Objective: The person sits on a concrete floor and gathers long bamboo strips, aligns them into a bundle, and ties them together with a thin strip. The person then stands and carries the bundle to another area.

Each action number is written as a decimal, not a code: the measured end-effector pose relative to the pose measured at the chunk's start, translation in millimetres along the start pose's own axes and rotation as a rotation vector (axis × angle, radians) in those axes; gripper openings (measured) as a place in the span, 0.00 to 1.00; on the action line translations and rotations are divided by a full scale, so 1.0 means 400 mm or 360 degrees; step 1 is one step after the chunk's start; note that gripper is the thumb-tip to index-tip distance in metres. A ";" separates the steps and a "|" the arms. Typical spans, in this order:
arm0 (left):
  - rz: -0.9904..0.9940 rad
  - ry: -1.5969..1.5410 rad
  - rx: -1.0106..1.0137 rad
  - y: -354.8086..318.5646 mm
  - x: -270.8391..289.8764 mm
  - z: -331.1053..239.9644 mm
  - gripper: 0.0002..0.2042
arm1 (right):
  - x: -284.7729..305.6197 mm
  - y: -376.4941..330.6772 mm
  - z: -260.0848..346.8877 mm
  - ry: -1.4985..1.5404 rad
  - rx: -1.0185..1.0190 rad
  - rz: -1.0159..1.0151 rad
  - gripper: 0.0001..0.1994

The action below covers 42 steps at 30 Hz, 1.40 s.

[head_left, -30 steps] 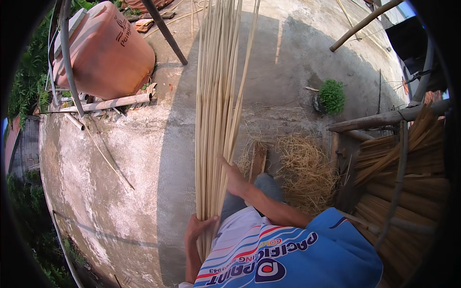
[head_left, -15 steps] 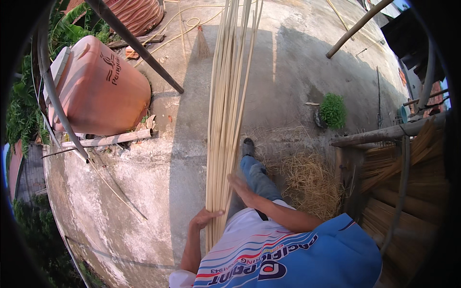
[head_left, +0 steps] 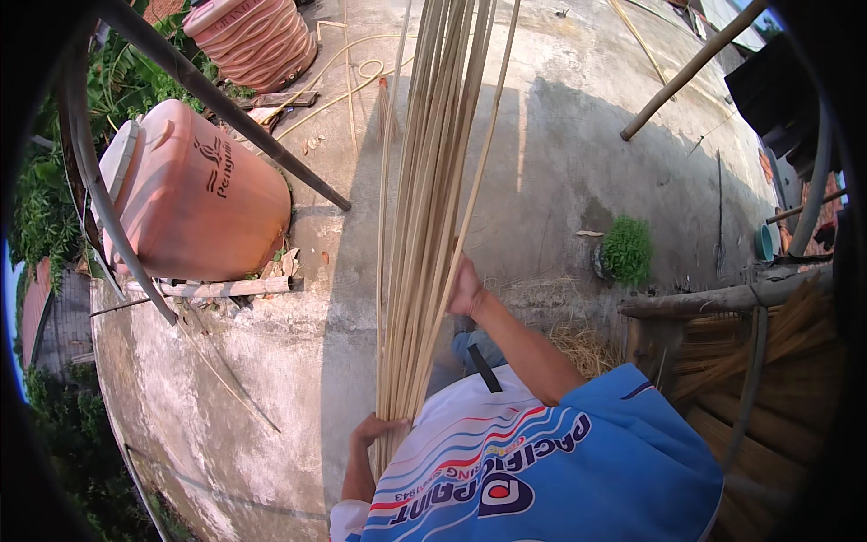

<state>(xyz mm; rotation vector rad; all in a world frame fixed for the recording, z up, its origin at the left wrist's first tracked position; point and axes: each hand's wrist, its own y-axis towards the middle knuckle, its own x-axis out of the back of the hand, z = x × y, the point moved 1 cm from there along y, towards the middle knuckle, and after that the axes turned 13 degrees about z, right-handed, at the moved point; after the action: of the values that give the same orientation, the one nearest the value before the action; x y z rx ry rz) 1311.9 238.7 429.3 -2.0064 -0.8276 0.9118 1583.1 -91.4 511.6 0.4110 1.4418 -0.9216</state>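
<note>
A long bundle of thin, pale bamboo strips (head_left: 429, 190) runs from beside my waist to beyond the far edge of the view. Its far part fans out, with one strip apart on the right. Low on the bundle, my left hand (head_left: 381, 430) is closed round it, thumb across the top. Farther up, my right hand (head_left: 465, 287) grips the bundle's right side; most of its fingers are hidden behind the strips.
At left lies a large orange plastic tank (head_left: 203, 199) beside a slanting pole (head_left: 235, 108). A potted green plant (head_left: 626, 250) stands at right, near a wooden rail (head_left: 695, 301). Straw-like shavings (head_left: 582, 348) lie on the concrete, with more strips (head_left: 741, 352) stacked under the rail.
My right hand has moved from near my waist farther up the bundle and onto its right side. The strips have spread wider at the far end. My left hand keeps its hold.
</note>
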 end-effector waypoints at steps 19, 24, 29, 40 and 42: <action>0.0037 0.0275 0.0169 -0.026 0.118 0.021 0.41 | -0.148 0.112 -0.072 -0.0093 -0.0247 0.0354 0.35; 0.0039 -0.0085 -0.0046 -0.009 0.175 -0.011 0.38 | -0.160 0.076 -0.131 -0.0130 -0.0177 0.0376 0.30; 0.0217 -0.0335 -0.1088 -0.062 0.193 -0.386 0.41 | -0.204 0.051 -0.131 -0.0153 -0.0223 0.0431 0.30; 0.0952 -0.0080 -0.0872 -0.065 0.077 -1.039 0.36 | -0.183 0.063 -0.164 -0.0188 -0.0117 0.0299 0.24; 0.1107 -0.0129 -0.0777 -0.048 0.084 -1.043 0.35 | -0.133 0.055 -0.186 -0.0435 0.0055 0.0120 0.21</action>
<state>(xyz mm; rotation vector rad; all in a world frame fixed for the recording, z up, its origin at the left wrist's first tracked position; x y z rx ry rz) 1664.1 119.5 622.4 -2.7837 -0.4006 1.2616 1556.9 -7.7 545.6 0.3477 1.1557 -0.9055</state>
